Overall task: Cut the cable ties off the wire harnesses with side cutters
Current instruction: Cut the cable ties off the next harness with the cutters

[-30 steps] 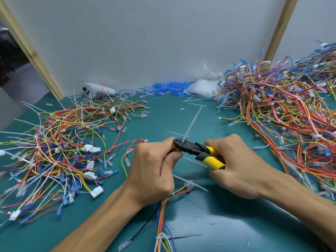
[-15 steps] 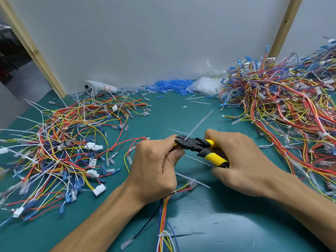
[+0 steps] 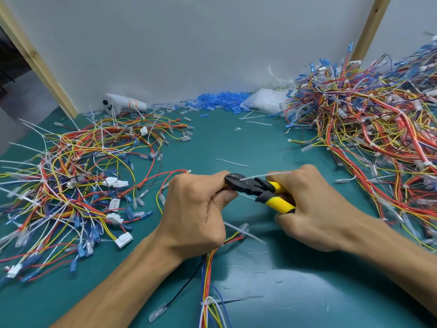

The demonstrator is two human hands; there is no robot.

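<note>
Side cutters (image 3: 250, 185) with yellow handles have their black jaws at a white cable tie (image 3: 267, 175), above the middle of the green counter (image 3: 236, 147). The right hand (image 3: 314, 209) is wrapped around the handles. The left hand (image 3: 196, 209) is closed as a fist around the wire harness (image 3: 208, 273), which trails toward the person. A left pile (image 3: 71, 174) and a right pile (image 3: 378, 138) of loose wires lie at the sides.

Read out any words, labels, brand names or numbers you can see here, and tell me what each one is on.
No text here can be read.
Side cutters: possible faint pale marks on the black head, too small to read.
White controller: an orange outlined square, no letters.
Wire harness and white connectors: no print visible.
</note>
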